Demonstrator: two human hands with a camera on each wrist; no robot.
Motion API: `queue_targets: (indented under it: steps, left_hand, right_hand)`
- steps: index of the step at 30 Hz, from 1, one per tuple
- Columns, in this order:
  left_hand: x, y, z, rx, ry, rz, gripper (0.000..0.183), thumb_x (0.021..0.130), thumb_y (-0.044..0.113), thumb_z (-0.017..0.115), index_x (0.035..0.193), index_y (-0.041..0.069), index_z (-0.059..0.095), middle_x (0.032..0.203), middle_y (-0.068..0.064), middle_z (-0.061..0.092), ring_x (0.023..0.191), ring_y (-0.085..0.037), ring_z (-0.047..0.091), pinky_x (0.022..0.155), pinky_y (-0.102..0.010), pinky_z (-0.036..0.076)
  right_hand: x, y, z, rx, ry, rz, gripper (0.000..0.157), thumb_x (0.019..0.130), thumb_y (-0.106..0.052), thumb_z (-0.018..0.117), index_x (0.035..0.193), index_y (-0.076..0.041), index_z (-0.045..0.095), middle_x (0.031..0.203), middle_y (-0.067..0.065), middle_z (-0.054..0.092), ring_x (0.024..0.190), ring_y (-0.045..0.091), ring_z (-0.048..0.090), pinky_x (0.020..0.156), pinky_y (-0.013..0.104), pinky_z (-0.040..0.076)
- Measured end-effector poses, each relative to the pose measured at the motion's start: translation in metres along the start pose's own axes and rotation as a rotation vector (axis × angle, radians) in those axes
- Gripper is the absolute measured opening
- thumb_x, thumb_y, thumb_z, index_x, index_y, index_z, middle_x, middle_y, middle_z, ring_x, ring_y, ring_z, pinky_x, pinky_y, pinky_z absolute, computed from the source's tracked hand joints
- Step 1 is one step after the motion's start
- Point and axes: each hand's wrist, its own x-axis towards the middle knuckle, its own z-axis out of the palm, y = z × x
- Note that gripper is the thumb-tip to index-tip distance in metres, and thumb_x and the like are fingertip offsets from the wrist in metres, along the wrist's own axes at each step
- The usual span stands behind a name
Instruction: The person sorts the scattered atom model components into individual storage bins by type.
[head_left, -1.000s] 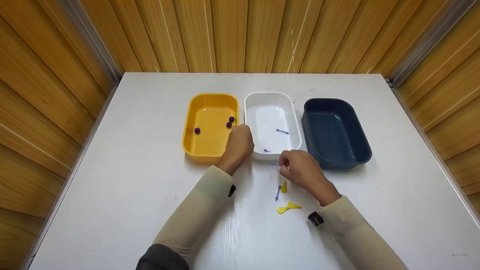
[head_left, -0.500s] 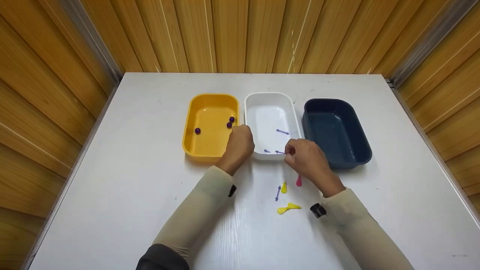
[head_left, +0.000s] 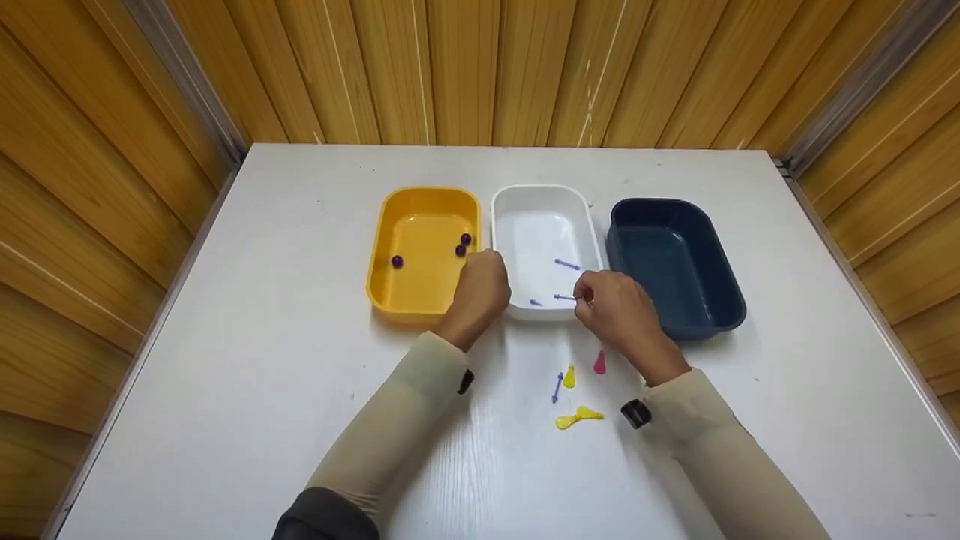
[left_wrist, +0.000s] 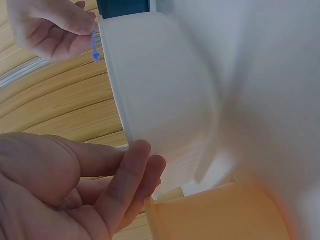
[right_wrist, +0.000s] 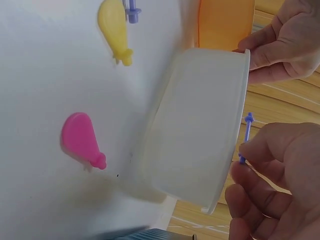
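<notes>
My left hand [head_left: 480, 289] grips the near left rim of the white plastic bin [left_wrist: 155, 85]; thumb and fingers meet at that rim in the left wrist view. A thin purple rod with knobbed ends [right_wrist: 248, 131] is pinched between thumb and fingertip of my right hand [head_left: 619, 311]. That hand hangs over the white bin's near right corner. Two similar purple rods lie inside the bin: one purple rod [head_left: 567, 265] towards its right side, another purple rod [head_left: 535, 302] partly hidden by the near wall.
Left stands a yellow bin [head_left: 416, 289] with dark purple balls [head_left: 397, 262]; right, a navy bin [head_left: 679, 289]. Before the white bin lie yellow drop-shaped pieces [head_left: 569, 377], a pink drop-shaped piece [right_wrist: 81, 137] and a purple rod [head_left: 557, 388]. Wood-look panels [head_left: 457, 67] surround the white table [head_left: 225, 360].
My right hand has moved forward with the purple rod, from before the white bin to over its near right corner. The pink piece has come into sight. My left hand has stayed put.
</notes>
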Motion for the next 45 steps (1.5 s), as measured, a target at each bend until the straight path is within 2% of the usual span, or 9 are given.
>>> queue_targets:
  steps: [9, 16, 22, 29, 33, 38, 45]
  left_hand:
    - [0.001, 0.000, -0.001, -0.013, -0.022, -0.016, 0.021, 0.098, -0.003, 0.051, 0.104, -0.006, 0.071, 0.095, -0.017, 0.073, 0.075, -0.021, 0.057, 0.068, -0.033, 0.053]
    - [-0.001, 0.000, 0.000, 0.030, 0.012, 0.013, 0.019, 0.096, -0.003, 0.054, 0.103, -0.009, 0.071, 0.097, -0.021, 0.073, 0.087, -0.028, 0.070, 0.080, -0.039, 0.060]
    - [-0.001, 0.001, 0.000, 0.038, -0.006, -0.001, 0.020, 0.097, -0.002, 0.054, 0.106, -0.008, 0.070, 0.098, -0.020, 0.073, 0.083, -0.025, 0.065, 0.079, -0.037, 0.059]
    - [0.000, 0.001, -0.001, 0.043, -0.034, -0.009, 0.020, 0.098, -0.001, 0.053, 0.108, -0.007, 0.069, 0.098, -0.019, 0.072, 0.079, -0.023, 0.058, 0.077, -0.035, 0.057]
    - [0.000, 0.002, -0.002, 0.052, -0.023, -0.001, 0.020, 0.097, -0.002, 0.053, 0.107, -0.007, 0.070, 0.098, -0.019, 0.072, 0.079, -0.023, 0.057, 0.078, -0.037, 0.057]
    - [-0.002, 0.001, -0.001, 0.059, 0.010, 0.026, 0.019, 0.096, -0.003, 0.053, 0.102, -0.007, 0.070, 0.096, -0.020, 0.073, 0.082, -0.024, 0.063, 0.081, -0.040, 0.058]
    - [-0.001, 0.002, -0.002, 0.053, -0.016, -0.002, 0.020, 0.097, -0.002, 0.052, 0.106, -0.008, 0.069, 0.098, -0.020, 0.073, 0.087, -0.026, 0.068, 0.080, -0.037, 0.059]
  right_hand:
    - [-0.003, 0.003, 0.001, 0.010, 0.027, -0.019, 0.010, 0.085, -0.007, 0.068, 0.092, -0.004, 0.074, 0.088, 0.014, 0.071, 0.082, 0.031, 0.061, 0.077, 0.048, 0.053]
    - [-0.009, 0.002, 0.001, 0.032, 0.030, -0.022, 0.008, 0.085, -0.008, 0.069, 0.091, -0.005, 0.074, 0.090, 0.014, 0.071, 0.085, 0.032, 0.062, 0.078, 0.050, 0.054]
    - [-0.014, 0.001, 0.002, 0.030, 0.037, -0.056, 0.006, 0.085, -0.007, 0.071, 0.089, -0.005, 0.074, 0.087, 0.014, 0.071, 0.083, 0.031, 0.062, 0.078, 0.048, 0.054]
    - [-0.019, 0.000, 0.002, 0.042, 0.013, -0.064, 0.005, 0.086, -0.007, 0.071, 0.089, -0.005, 0.074, 0.088, 0.013, 0.072, 0.084, 0.030, 0.063, 0.080, 0.047, 0.054]
    - [-0.022, 0.000, 0.003, 0.050, -0.029, -0.038, 0.006, 0.088, -0.008, 0.071, 0.092, -0.006, 0.075, 0.090, 0.012, 0.073, 0.086, 0.029, 0.063, 0.084, 0.047, 0.055]
    - [-0.026, 0.000, 0.007, 0.062, -0.066, -0.032, 0.005, 0.088, -0.008, 0.071, 0.092, -0.008, 0.075, 0.089, 0.010, 0.072, 0.085, 0.026, 0.062, 0.082, 0.045, 0.054]
    - [-0.031, 0.002, 0.013, 0.055, -0.102, -0.055, 0.006, 0.087, -0.008, 0.071, 0.092, -0.010, 0.075, 0.088, 0.007, 0.072, 0.084, 0.023, 0.063, 0.077, 0.041, 0.053]
